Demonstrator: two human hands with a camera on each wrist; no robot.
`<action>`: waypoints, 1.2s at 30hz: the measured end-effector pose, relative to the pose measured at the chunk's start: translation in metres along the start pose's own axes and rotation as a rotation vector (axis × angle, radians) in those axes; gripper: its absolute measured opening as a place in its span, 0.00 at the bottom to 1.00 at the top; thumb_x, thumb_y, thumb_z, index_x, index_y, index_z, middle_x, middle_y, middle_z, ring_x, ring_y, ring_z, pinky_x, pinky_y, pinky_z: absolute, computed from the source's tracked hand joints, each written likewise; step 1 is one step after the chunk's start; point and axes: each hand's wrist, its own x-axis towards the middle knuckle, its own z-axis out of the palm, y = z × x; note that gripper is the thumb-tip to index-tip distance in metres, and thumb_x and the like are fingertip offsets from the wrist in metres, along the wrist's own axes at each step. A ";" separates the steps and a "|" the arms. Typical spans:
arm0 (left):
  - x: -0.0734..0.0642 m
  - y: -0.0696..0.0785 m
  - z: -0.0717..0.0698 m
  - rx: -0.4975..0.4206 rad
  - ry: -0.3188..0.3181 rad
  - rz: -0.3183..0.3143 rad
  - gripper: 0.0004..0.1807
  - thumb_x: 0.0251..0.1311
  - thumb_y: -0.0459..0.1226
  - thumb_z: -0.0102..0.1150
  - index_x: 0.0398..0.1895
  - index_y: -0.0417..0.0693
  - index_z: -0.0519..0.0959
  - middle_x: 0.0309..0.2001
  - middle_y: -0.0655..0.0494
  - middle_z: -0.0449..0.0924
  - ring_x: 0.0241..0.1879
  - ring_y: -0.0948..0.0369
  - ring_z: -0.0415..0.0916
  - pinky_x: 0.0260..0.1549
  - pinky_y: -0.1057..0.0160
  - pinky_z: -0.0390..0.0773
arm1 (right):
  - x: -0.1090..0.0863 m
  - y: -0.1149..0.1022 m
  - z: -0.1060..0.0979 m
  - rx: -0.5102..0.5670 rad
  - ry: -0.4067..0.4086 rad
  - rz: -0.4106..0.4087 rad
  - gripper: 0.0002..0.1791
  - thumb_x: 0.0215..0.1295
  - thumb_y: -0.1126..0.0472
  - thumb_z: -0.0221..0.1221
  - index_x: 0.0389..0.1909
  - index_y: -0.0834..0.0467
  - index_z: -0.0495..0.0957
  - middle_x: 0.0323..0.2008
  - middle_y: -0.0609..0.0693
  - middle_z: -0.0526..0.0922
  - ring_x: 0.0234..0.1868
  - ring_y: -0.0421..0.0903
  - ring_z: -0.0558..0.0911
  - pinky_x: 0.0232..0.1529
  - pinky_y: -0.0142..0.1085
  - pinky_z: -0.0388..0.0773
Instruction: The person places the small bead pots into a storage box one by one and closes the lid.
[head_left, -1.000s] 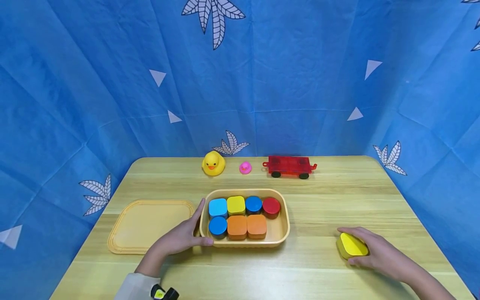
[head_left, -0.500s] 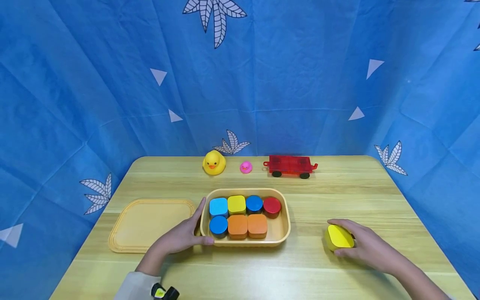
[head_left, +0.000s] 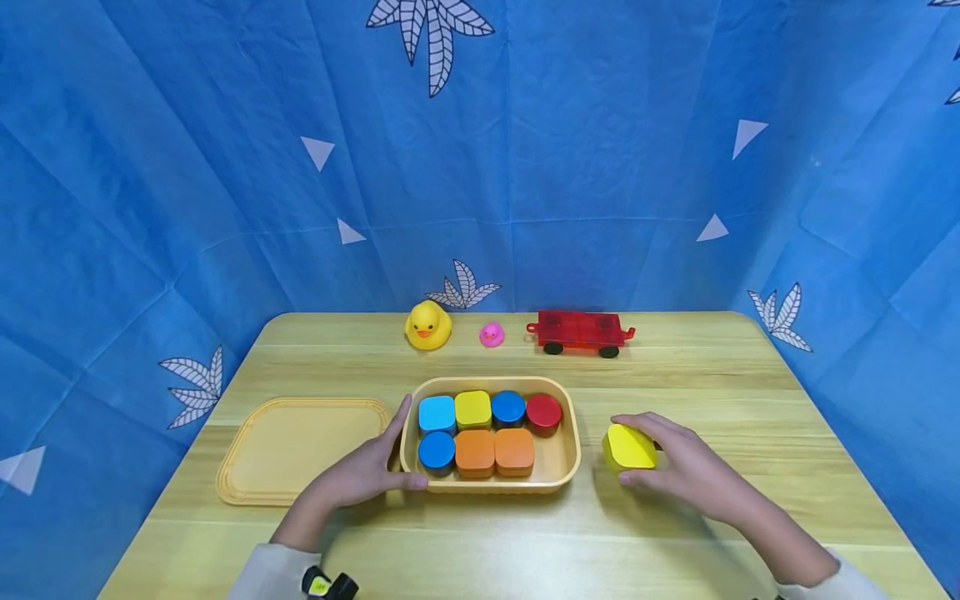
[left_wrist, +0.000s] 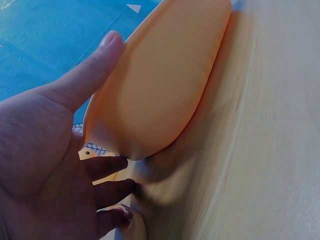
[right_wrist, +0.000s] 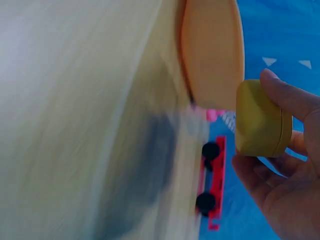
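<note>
A person's two hands work on a wooden surface [head_left: 675,375] in front of a blue cloth backdrop. The right hand [head_left: 693,471] pinches a yellow block [head_left: 628,448] between thumb and fingers; the right wrist view shows the block [right_wrist: 262,120] lifted clear of the surface, with the thumb on one side and the fingers curled under the other. The block sits just right of a tan tray [head_left: 564,467], near its right wall but apart from it.

The left hand [head_left: 360,475] rests against the tray's left end, with straight fingers along the wall and the thumb at the near corner. The left wrist view shows this same spread grip braced on the tray's outer wall [left_wrist: 165,85].

Inside the tray are seven blocks in two rows. The back row is light blue, yellow, blue and red [head_left: 543,412]; the front row is blue, orange and orange [head_left: 514,450]. One space stays bare at the front right, beside the second orange block.

To seat the held block well, it probably needs to stay level, clear the rim, and come straight down into that bare corner while the left hand steadies the tray.

A flat tan lid [head_left: 300,450] lies left of the tray. Two toy ducks and a red toy cart [head_left: 579,330] stand along the far edge.
</note>
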 end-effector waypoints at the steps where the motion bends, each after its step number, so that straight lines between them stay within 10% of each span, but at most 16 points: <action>1: 0.000 0.000 0.000 0.002 0.001 0.001 0.67 0.61 0.57 0.70 0.84 0.59 0.27 0.83 0.42 0.43 0.77 0.39 0.54 0.72 0.38 0.61 | 0.002 -0.003 0.002 0.000 0.014 -0.017 0.39 0.56 0.53 0.77 0.69 0.52 0.75 0.60 0.47 0.81 0.53 0.45 0.79 0.52 0.41 0.82; 29: 0.002 -0.001 0.001 -0.007 -0.006 0.000 0.67 0.61 0.57 0.70 0.84 0.59 0.27 0.83 0.43 0.41 0.78 0.39 0.52 0.72 0.38 0.61 | 0.049 -0.054 0.046 -0.011 0.047 -0.120 0.38 0.50 0.56 0.81 0.63 0.54 0.78 0.59 0.53 0.81 0.64 0.58 0.74 0.55 0.56 0.80; 36: 0.002 -0.001 0.000 -0.013 -0.007 -0.001 0.67 0.61 0.58 0.70 0.84 0.59 0.26 0.83 0.42 0.40 0.78 0.38 0.51 0.72 0.37 0.60 | 0.053 -0.056 0.050 -0.154 0.013 -0.075 0.39 0.48 0.53 0.81 0.63 0.52 0.79 0.62 0.53 0.80 0.66 0.57 0.72 0.63 0.72 0.65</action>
